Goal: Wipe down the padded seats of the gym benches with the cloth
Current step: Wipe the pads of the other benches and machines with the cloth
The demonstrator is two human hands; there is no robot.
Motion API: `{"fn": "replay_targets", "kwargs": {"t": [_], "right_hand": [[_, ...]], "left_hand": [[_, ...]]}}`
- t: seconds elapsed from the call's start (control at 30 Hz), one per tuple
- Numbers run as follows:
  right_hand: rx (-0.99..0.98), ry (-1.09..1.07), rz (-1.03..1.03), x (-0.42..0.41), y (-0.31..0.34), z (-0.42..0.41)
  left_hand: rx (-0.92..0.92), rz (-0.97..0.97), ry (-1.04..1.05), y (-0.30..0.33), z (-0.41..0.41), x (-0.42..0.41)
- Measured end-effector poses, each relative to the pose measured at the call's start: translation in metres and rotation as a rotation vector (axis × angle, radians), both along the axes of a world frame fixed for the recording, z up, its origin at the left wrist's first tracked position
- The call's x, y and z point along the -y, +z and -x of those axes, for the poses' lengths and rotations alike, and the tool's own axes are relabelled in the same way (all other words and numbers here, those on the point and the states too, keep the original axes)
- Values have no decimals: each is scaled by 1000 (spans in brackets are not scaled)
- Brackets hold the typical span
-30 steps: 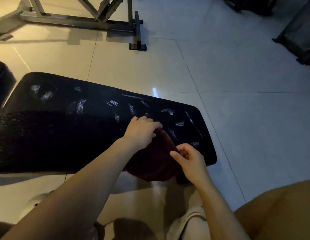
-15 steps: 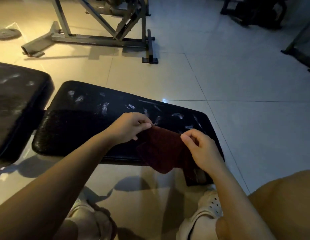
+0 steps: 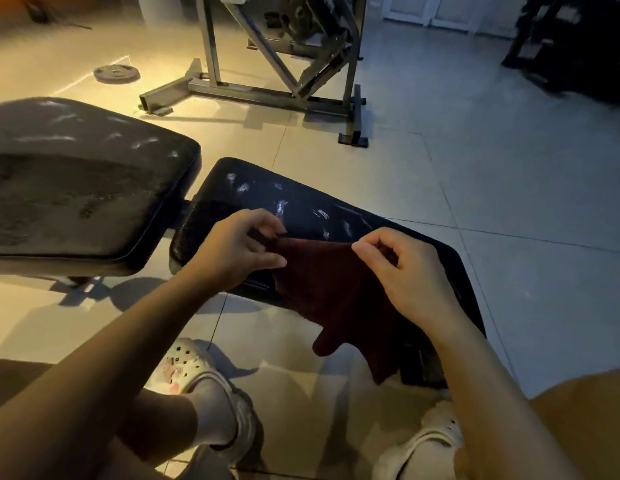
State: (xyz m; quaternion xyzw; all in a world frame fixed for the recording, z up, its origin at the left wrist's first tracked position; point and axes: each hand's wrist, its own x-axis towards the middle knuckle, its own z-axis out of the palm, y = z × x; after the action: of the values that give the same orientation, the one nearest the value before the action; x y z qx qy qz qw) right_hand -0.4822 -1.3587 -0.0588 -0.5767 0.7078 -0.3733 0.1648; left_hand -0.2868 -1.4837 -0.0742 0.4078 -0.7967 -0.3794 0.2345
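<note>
both hands [image 3: 232, 251] [image 3: 402, 271] pinch dark red cloth [image 3: 322, 282] over bench pad [image 3: 336, 216]; cloth's lower corner hides pad edge.

The cloth [image 3: 331, 285] is covering part of the seat [image 3: 301, 216]. The second pad [image 3: 76, 181] is running off the left edge. The rack [image 3: 277, 74] is being cut off at the top, and the dark machine [image 3: 575, 53] is blurring into shadow.
</note>
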Motion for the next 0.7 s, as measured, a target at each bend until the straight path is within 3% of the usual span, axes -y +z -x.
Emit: {"fn": "replay_targets", "kwargs": {"t": [0.13, 0.23, 0.4, 0.57, 0.7], "right_hand": [[21, 64, -104, -4, -5, 0], [27, 96, -163, -8, -9, 2], [-127, 17, -75, -9, -14, 2], [-227, 33, -198, -16, -29, 3], [-100, 111, -227, -17, -48, -12]], "left_hand": [[105, 220, -69, 2, -13, 0], [161, 277, -93, -1, -17, 0], [143, 158, -118, -4, -20, -2], [135, 77, -181, 3, -28, -6], [103, 148, -78, 6, -28, -6]]}}
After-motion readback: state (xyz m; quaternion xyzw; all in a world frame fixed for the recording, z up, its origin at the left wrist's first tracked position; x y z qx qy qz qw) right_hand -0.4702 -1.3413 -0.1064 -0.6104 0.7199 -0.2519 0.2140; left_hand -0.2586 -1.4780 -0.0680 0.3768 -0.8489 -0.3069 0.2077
